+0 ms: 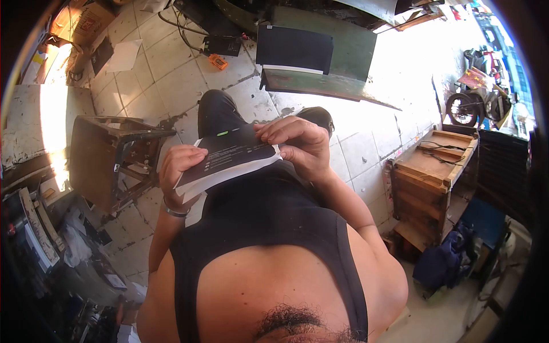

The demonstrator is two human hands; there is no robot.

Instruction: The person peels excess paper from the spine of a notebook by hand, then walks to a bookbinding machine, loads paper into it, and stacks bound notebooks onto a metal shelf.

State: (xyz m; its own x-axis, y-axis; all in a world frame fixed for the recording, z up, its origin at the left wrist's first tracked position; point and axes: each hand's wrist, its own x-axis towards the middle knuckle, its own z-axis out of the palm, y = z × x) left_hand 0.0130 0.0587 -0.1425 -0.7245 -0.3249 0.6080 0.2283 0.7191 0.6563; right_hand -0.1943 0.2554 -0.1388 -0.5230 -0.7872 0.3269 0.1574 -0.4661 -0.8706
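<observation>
In front of my torso I hold a black printed cardboard piece (229, 150), with small pale text, a green mark and a white underside showing along its near edge. My left hand (182, 166) grips its left end, fingers lying over the printed face. At the right end, my right hand (300, 143) pinches the edge, fingers on top and thumb below. A white flap or edge sticks out near the right thumb. What lies underneath the piece is hidden.
A green bench (354, 63) ahead carries a black sheet (294, 48). An orange tool (218, 62) lies on the tiled floor. To the left stands a dark stool (94, 166); to the right, a wooden cabinet (423, 188) and a dark blue bag (446, 257).
</observation>
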